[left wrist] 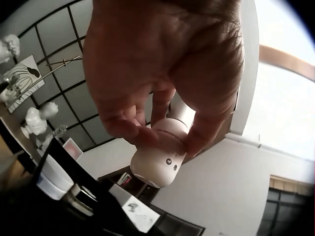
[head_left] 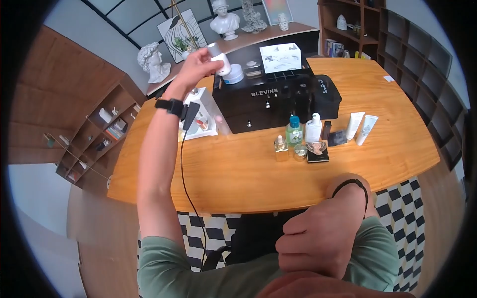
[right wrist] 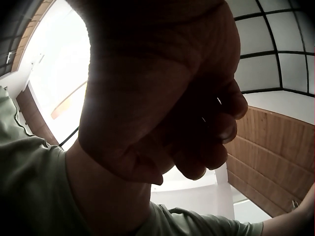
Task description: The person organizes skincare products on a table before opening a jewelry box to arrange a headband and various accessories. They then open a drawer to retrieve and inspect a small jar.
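My left hand (head_left: pixel 196 68) pinches a small white bottle (head_left: pixel 222 65) with a pale cap, over the left part of the black case (head_left: pixel 238 107) lettered BLEVINS. Fingers and thumb close on the sides of the bottle in the left wrist view, where its rounded end (left wrist: pixel 153 169) points down and away from the palm. Just beside it, a white jar with a blue band (head_left: pixel 233 75) stands on the case top. My right hand (head_left: pixel 320 236) hangs before the chest with loosely curled fingers; the right wrist view shows nothing in it.
A white stand (head_left: pixel 201 131) with small cosmetics is left of the case. In front and to the right stand a green bottle (head_left: pixel 294 134), a white pump bottle (head_left: pixel 313 130), a perfume bottle (head_left: pixel 281 151) and white tubes (head_left: pixel 366 130). A black cable (head_left: pixel 185 174) trails from the left wrist.
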### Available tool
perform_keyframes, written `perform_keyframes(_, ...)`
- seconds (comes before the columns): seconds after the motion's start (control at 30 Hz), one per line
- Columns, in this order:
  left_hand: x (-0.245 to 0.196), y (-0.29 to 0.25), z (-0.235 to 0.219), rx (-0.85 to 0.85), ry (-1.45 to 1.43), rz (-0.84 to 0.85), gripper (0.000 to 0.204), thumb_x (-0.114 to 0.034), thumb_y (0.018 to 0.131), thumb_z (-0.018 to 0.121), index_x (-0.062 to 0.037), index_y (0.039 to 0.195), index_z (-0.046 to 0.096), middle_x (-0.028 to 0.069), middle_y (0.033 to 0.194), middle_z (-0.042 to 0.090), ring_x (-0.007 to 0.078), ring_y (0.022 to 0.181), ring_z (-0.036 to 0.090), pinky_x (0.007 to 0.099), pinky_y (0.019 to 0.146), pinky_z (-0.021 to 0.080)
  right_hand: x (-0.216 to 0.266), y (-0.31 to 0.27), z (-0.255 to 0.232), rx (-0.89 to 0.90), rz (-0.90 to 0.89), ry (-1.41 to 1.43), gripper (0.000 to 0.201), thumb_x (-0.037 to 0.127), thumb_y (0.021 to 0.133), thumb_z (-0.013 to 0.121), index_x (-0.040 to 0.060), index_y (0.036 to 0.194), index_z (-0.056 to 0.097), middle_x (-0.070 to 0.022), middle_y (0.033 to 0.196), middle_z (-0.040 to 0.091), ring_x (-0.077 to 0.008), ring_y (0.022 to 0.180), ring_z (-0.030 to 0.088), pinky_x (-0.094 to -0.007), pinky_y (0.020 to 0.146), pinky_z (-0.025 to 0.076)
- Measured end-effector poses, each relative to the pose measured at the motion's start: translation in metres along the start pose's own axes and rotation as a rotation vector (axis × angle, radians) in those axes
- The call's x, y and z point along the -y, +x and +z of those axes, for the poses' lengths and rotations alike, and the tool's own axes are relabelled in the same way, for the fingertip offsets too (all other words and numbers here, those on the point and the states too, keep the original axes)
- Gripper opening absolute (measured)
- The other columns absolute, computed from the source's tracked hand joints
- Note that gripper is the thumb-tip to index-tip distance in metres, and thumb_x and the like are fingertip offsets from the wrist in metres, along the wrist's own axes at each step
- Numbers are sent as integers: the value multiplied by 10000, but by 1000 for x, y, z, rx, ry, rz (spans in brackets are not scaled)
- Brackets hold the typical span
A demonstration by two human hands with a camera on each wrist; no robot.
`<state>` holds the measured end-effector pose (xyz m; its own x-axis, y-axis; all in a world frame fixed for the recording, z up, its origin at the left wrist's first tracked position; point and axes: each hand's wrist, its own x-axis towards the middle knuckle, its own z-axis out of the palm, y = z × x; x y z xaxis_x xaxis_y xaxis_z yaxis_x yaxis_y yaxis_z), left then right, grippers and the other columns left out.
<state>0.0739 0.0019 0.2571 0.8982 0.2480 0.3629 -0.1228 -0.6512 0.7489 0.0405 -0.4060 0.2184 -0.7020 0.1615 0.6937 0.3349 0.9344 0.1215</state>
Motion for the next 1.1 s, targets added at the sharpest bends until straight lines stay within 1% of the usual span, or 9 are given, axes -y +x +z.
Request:
perform_keyframes(0.03, 2, 5, 6, -35, -17, -11, 221, -141, 835, 749, -40, 1014, 668, 10, 857, 678, 64, 723, 578, 220, 625, 435, -1, 0, -2, 29, 18, 25, 262, 67, 832, 573, 93, 609, 439, -21, 633, 389, -165, 528, 382, -287, 443, 246)
perform_keyframes(0.37, 51, 54, 25, 201, 557, -98, 284, -141, 659, 865, -8, 847, 698, 65, 803, 707, 169, 754, 654, 329, 719, 515, -2, -7, -5, -37, 67, -62, 313, 69, 848, 554, 89, 565, 422, -21, 614, 386, -156, 513, 391, -280, 431, 252)
perform_keyframes(0.43, 49, 55, 23, 184, 616, -93, 296, -160, 660, 879, -10, 855, 716, 77, 807, 715, 165, 769, 659, 323, 722, 515, -3, -7, -8, -30, 65, -50, 288, 11, 800, 276, 83, 562, 422, -25, 608, 382, -157, 507, 395, -278, 426, 252)
perform_keyframes(0.47, 47, 56, 21, 155, 634, -98, 312, -165, 667, 891, -1, 881, 735, 77, 808, 719, 169, 772, 663, 322, 725, 515, -5, -8, -9, -30, 64, -48, 288, 11, 800, 276, 83, 562, 422, -25, 608, 382, -157, 507, 395, -278, 426, 252)
perform_keyframes(0.53, 45, 59, 15, 137, 602, -110, 314, -162, 676, 893, 4, 896, 741, 77, 814, 721, 172, 775, 664, 325, 729, 515, -6, -9, -10, -50, 11, -100, 281, 258, 405, 287, 76, 564, 430, -34, 602, 389, -158, 504, 402, -272, 425, 258)
perform_keyframes(0.63, 47, 62, 7, 106, 603, -132, 322, -150, 694, 898, 21, 922, 748, 78, 818, 723, 176, 768, 656, 330, 735, 513, -4, -9, -8, -72, 55, -84, 250, 276, 449, 504, 66, 573, 447, -38, 600, 402, -158, 501, 415, -270, 421, 265)
perform_keyframes(0.93, 56, 61, 10, 136, 774, -138, 425, -252, 652, 937, 14, 929, 752, 96, 797, 711, 182, 756, 637, 358, 727, 509, -10, -4, -17, 1, 43, -59, 235, 255, 575, 577, 43, 595, 479, -43, 600, 410, -158, 492, 416, -277, 417, 271)
perform_keyframes(1.0, 48, 61, 11, 192, 827, -226, 600, -306, 636, 936, 39, 1083, 733, 195, 1021, 740, 312, 968, 705, 383, 877, 529, -9, -3, -17, 1, 58, -56, 236, 255, 601, 586, 46, 596, 478, -43, 604, 413, -157, 493, 415, -276, 418, 271)
perform_keyframes(1.1, 46, 60, 10, 223, 797, -231, 539, -303, 669, 918, 27, 1058, 746, 200, 1007, 740, 312, 961, 706, 386, 872, 530, -8, -3, -16, 0, 82, -43, 248, 257, 654, 600, 53, 595, 472, -41, 609, 412, -155, 497, 414, -278, 419, 269)
